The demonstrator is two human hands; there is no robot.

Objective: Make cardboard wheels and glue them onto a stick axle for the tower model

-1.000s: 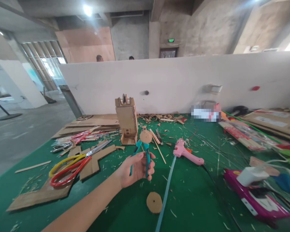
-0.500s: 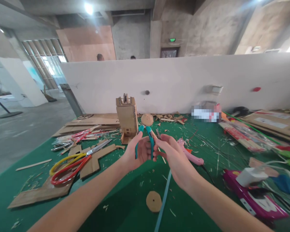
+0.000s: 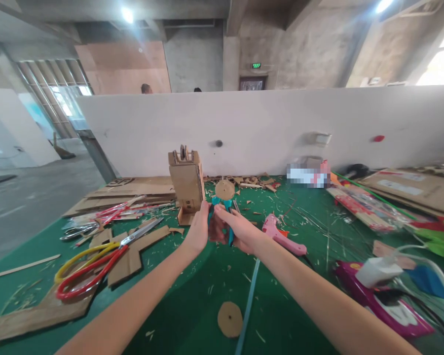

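Observation:
Straight ahead of me, both hands are closed around a pair of teal-handled pliers (image 3: 231, 236). My left hand (image 3: 200, 228) wraps the handles from the left, its fingers partly hidden behind them. My right hand (image 3: 237, 224) reaches across from the right, its thumb and fingers over the upper part of the pliers. A round cardboard disc (image 3: 225, 189) appears just beyond the pliers' head; whether the jaws touch it I cannot tell. Nearer me, a second cardboard disc (image 3: 230, 319) with a small centre hole lies beside a light blue strip (image 3: 248, 305).
Left of my hands stands a cardboard tower (image 3: 187, 185) with small wheels on top. Large red-and-yellow scissors (image 3: 96, 268) lie on cardboard scraps. To the right are a pink glue gun (image 3: 283, 236) and a magenta power strip (image 3: 388, 301). A white partition (image 3: 259, 128) closes off the back.
My right hand has moved left and closed over the pliers, whose spread handles now sit closer together. The whole view has shifted slightly to the right.

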